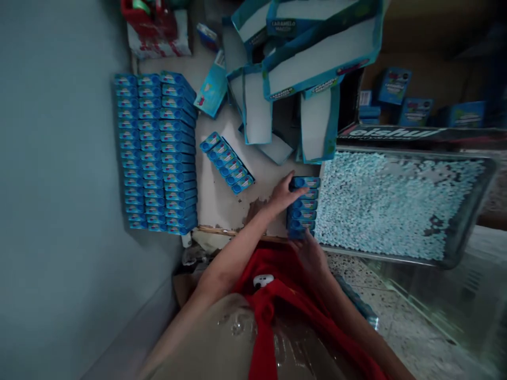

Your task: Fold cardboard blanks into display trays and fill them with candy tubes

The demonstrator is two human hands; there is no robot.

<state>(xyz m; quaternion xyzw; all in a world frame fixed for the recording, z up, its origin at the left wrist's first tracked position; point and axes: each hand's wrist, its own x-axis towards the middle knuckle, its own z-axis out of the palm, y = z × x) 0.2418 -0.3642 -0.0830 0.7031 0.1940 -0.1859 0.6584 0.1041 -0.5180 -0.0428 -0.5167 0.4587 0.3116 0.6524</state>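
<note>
A short row of small blue candy boxes (304,210) lies at the table's front edge, against the left side of a tray. My left hand (285,192) grips the far end of this row, thumb and fingers around the top boxes. At the near end, my right hand (311,256) presses its fingertips on the lowest box, so the row sits between both hands. A second row of the same boxes (227,162) lies slantwise on the table (216,206) to the left. Along the wall, many such boxes (156,153) stand stacked in three columns.
A tray of pale blue-white pellets (396,206) sits at the right. Blue display cartons (320,58) with white insides are heaped at the back. A loose blue box (213,89) and a red container (152,21) are at the back left. The wall (59,158) bounds the left side.
</note>
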